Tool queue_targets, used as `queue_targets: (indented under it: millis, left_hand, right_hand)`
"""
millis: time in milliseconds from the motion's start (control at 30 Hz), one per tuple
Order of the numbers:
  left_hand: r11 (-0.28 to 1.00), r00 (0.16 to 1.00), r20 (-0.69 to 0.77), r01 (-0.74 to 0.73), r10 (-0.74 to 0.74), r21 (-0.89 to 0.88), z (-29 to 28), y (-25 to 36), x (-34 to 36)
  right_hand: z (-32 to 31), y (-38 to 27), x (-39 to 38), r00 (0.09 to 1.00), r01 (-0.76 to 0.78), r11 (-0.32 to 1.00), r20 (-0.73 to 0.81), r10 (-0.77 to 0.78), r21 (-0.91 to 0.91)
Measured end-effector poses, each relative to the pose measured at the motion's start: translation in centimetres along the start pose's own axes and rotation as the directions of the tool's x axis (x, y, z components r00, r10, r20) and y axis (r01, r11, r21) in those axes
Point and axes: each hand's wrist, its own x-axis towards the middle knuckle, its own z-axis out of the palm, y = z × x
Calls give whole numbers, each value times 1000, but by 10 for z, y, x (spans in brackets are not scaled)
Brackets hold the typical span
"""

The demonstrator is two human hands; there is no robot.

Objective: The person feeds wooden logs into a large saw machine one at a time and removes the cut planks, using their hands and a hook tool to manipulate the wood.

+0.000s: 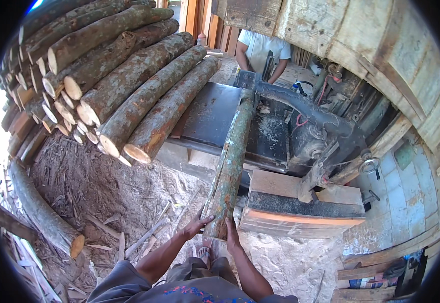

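Holds a long, bark-covered log (232,166) by its near end, grasping it with the left hand (198,225) on the left side, thumb over the top, and with the right hand (232,235) on the right side. Cannot make out all the right fingers. Supports the log on a dark metal table (205,116), with its near end out past the table's near edge and its far end at a curved metal arm (301,104). Shows a lengthwise split along the log's left side. Has close by on the right a wooden block (303,220) with a dark band, and farther right a handwheel (369,165). Faces a person in a white shirt (258,49) on the far side. Has at far left a large stack of logs (134,83), and at near left a bent log (48,207) on the sawdust-strewn floor (280,262).
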Motion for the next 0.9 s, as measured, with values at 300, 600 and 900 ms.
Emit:
queue_targets:
  millis: [300, 600, 900]
  left_hand:
    - [998, 1000, -4, -19, 18, -51, 17, -89, -103]
    - [995, 994, 63, -90, 93, -44, 37, -165, -207]
    - [959, 989, -77, -144, 129, -242, -5, -254, -354]
  right_hand:
    - [25, 21, -148, 996, 43, 999, 74, -41, -23]
    - [-4, 127, -230, 997, 40, 999, 64, -42, 29]
    - [83, 185, -370, 993, 122, 962, 34, -117, -245]
